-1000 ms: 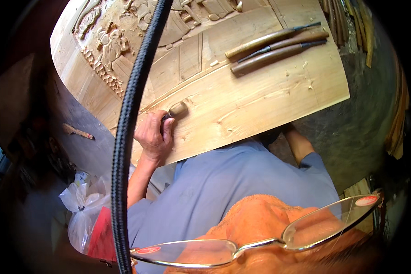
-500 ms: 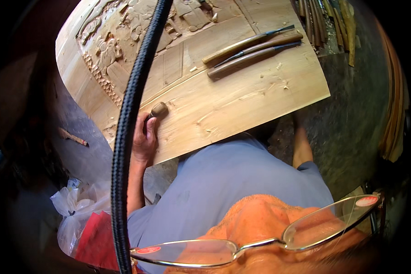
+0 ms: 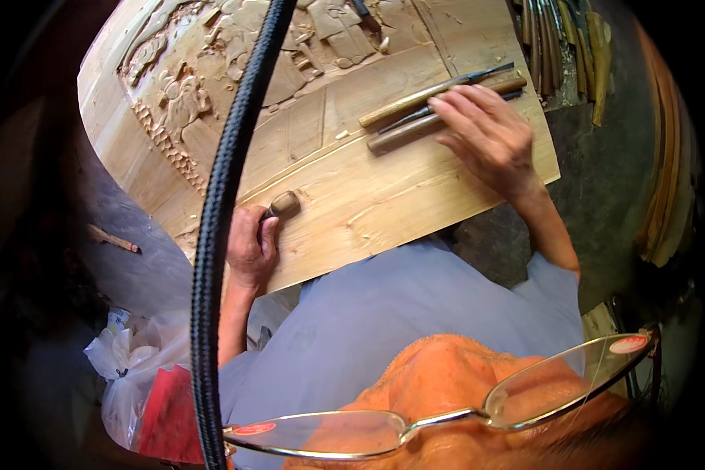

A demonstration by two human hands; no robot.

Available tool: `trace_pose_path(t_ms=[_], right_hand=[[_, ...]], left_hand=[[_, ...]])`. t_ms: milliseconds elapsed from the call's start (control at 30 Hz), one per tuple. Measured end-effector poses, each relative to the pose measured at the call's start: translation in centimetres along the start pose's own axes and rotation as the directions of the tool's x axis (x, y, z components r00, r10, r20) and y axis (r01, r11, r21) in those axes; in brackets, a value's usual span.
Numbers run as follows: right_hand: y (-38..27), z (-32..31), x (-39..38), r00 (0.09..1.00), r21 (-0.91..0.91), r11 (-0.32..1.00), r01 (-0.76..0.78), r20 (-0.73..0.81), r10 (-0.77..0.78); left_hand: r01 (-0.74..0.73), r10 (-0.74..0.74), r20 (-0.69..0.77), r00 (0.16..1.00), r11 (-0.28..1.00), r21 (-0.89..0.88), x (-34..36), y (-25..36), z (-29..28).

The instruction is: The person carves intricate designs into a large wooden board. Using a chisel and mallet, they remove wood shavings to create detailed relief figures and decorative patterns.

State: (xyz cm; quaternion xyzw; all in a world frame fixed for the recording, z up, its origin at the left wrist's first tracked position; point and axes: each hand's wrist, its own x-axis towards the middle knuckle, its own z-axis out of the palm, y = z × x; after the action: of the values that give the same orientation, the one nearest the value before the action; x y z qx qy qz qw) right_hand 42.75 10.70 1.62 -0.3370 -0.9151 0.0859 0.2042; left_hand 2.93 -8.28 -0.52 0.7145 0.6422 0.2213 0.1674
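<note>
A pale wooden panel (image 3: 313, 235) lies in front of me, with relief carving (image 3: 176, 106) across its upper part. My left hand (image 3: 248, 251) is closed on a short, wooden-handled tool (image 3: 284, 205) at the lower left of the panel. Three carving chisels lie side by side on the right: a light-handled one (image 3: 392, 111), a middle one (image 3: 507, 84) and a darker one (image 3: 388, 142). My right hand (image 3: 493, 141) is over them, fingers stretched and slightly bent, touching or just above the handles; its thumb is mostly hidden.
More wooden-handled tools (image 3: 552, 47) lie beyond the panel's right edge, and long timber strips (image 3: 658, 196) at far right. A wooden stick (image 3: 113, 238) is at left. A clear plastic bag (image 3: 125, 352) and red object (image 3: 168, 407) are lower left. A black braided cord (image 3: 219, 196) crosses the view.
My right hand has risen from below the panel's front edge onto the chisels. My left hand keeps its grip on the short tool. The view has shifted slightly.
</note>
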Motion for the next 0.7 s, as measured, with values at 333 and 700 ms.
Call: trace_pose_path(t_ms=[333, 700], right_hand=[[-1.1, 2.4, 2.9, 0.985, 0.105, 0.984, 0.145, 0.075, -0.153], [-1.6, 1.4, -0.8, 0.995, 0.151, 0.988, 0.042, 0.087, -0.055]], left_hand=[[0.030, -0.030, -0.036, 0.999, 1.000, 0.005, 0.1, 0.4, -0.6], [-0.025, 0.023, -0.046, 0.999, 0.999, -0.043, -0.1, 1.2, -0.9]])
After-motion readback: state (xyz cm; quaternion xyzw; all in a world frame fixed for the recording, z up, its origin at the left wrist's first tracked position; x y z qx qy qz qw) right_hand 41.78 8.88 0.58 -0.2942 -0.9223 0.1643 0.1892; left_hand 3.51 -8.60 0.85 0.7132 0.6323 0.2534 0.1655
